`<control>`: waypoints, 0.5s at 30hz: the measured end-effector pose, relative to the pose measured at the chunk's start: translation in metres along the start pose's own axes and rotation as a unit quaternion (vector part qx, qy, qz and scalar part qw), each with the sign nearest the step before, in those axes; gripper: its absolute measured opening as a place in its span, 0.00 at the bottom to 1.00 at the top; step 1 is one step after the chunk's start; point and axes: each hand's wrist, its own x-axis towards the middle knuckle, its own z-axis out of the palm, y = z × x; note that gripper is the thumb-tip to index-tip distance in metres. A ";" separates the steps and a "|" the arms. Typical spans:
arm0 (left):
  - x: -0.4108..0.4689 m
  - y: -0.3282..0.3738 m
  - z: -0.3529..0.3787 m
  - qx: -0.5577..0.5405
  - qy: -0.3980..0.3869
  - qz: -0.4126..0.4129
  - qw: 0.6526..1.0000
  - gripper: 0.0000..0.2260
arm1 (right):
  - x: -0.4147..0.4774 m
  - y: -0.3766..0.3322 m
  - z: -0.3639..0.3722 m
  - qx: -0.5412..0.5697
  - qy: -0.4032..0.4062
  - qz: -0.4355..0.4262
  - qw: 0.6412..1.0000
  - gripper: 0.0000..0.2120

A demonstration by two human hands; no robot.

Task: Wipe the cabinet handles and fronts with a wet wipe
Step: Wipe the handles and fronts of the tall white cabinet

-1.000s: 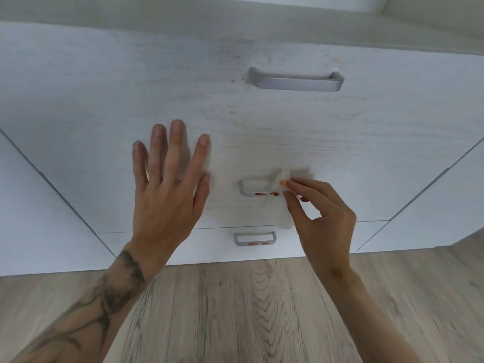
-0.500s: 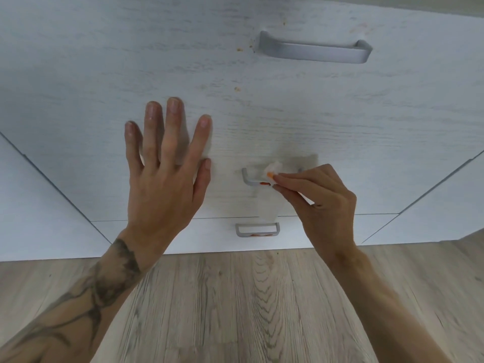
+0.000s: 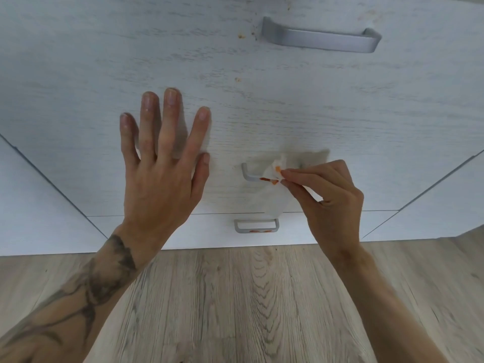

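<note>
From my feed, the left hand (image 3: 162, 179) lies flat against the pale cabinet front (image 3: 104, 61), its fingers (image 3: 167, 121) straight and slightly spread, holding nothing. The right hand (image 3: 332, 203) sits lower right, and its thumb and forefinger pinch the wet wipe (image 3: 275, 171) at their tips while the other fingers curl behind. The bunched part of the wipe is pressed onto the middle handle (image 3: 248, 175), just left of those fingertips and covering the handle's right portion; the left end of the bar shows bare. The rest of the wipe hangs thin and see-through below the pinch, down to the seam above the lowest drawer. I see orange smears on the wipe and on the handle right beside it. The bottom handle (image 3: 256, 226) below also carries orange marks along its lower bar. The top handle (image 3: 322, 39) sits well above, with small brownish specks on the front to its left. Wood-grain floor (image 3: 235, 297) runs beneath both forearms
</note>
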 end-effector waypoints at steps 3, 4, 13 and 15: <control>0.000 0.000 -0.001 0.001 -0.001 0.000 1.000 0.33 | -0.001 -0.011 0.011 0.016 0.009 0.012 1.000 0.09; 0.000 0.001 -0.001 0.001 -0.001 0.000 1.000 0.33 | 0.001 -0.014 0.014 0.017 0.004 0.006 1.000 0.08; 0.001 0.001 -0.003 0.000 -0.002 -0.001 1.000 0.31 | 0.006 -0.019 0.001 0.007 0.001 0.060 0.998 0.08; 0.001 0.001 -0.003 -0.004 -0.005 -0.001 1.000 0.31 | 0.010 -0.020 0.006 0.004 -0.004 0.052 0.999 0.07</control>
